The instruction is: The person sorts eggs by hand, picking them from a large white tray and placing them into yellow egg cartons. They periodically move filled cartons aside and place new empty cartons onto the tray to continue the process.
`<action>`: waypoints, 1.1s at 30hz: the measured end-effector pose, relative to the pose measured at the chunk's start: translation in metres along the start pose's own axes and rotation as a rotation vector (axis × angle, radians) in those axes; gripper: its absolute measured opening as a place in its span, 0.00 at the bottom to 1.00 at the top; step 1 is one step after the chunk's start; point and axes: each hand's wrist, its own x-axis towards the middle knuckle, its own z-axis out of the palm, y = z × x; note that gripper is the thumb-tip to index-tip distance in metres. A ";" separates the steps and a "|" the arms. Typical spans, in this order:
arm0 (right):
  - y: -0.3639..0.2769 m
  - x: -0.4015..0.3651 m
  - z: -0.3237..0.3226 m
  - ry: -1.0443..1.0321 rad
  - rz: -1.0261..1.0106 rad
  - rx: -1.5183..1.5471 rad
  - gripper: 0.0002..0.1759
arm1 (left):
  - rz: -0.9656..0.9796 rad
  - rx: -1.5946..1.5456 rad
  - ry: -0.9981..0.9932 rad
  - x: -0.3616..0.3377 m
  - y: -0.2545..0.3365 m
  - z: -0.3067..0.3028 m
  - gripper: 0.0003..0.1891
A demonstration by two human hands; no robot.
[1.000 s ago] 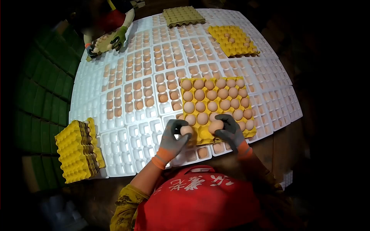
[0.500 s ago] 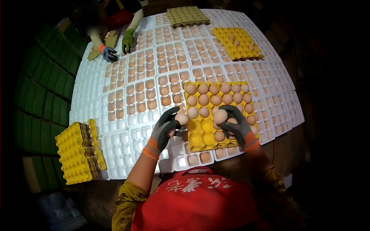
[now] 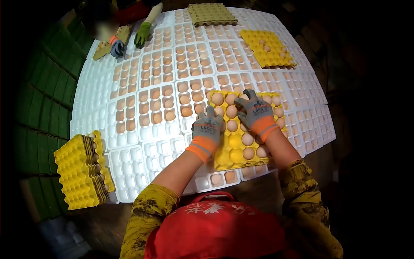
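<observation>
A yellow egg tray [image 3: 222, 160] lies in front of me on white trays, with brown eggs in many of its cups. At its left edge is my left hand [image 3: 207, 131], in a grey and orange glove, back upward and fingers curled down; what they hold is hidden. Over the tray's upper middle my right hand [image 3: 257, 113], gloved alike, has its fingers bent round an egg [image 3: 244, 96]. Other eggs sit under and beside this hand. Several cups at the lower left show bare yellow. White trays [image 3: 125, 170] with egg-sized cells spread around the yellow tray.
A stack of yellow trays [image 3: 77, 172] stands at the left front edge. Another yellow tray [image 3: 267, 49] with a few eggs and a tan tray stack [image 3: 212, 15] lie farther back. Across the table, a co-worker's gloved hands [image 3: 142, 35] work near a tan tray. Green crates [image 3: 47, 116] line the left.
Both my hands have turned backs upward. My right hand has moved up over the tray with its egg; my left has moved slightly right, its eggs now hidden. The co-worker's hands have shifted slightly away.
</observation>
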 end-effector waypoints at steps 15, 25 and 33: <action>-0.027 0.021 -0.010 -0.107 0.113 -0.083 0.28 | -0.709 -1.937 -0.021 -0.157 -0.238 0.036 0.24; -0.216 0.039 0.078 0.029 -0.138 0.494 0.27 | -0.483 -0.532 0.449 -0.131 -0.274 0.032 0.25; -0.257 0.060 0.141 -0.025 -0.035 0.322 0.25 | -0.328 -0.241 0.216 -0.110 -0.272 0.049 0.24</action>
